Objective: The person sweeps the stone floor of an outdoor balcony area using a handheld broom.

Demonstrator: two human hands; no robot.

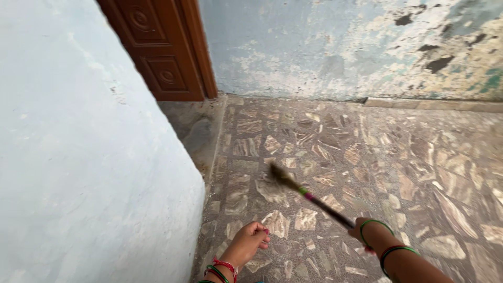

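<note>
My right hand [361,229] grips the dark handle of a broom [309,196]. Its shaft has a pink and green band, and its bristle tip rests blurred on the stone floor [367,152] ahead of me. Green bangles circle my right wrist. My left hand [250,240] hangs low near the pale blue wall, fingers loosely curled and holding nothing. Red and green bangles are on that wrist.
A pale blue wall [89,157] fills the left side, ending at a corner. A carved brown wooden door [157,47] stands at the top left. The far wall [356,47] has peeling paint. A low step [435,104] runs along its base at the right.
</note>
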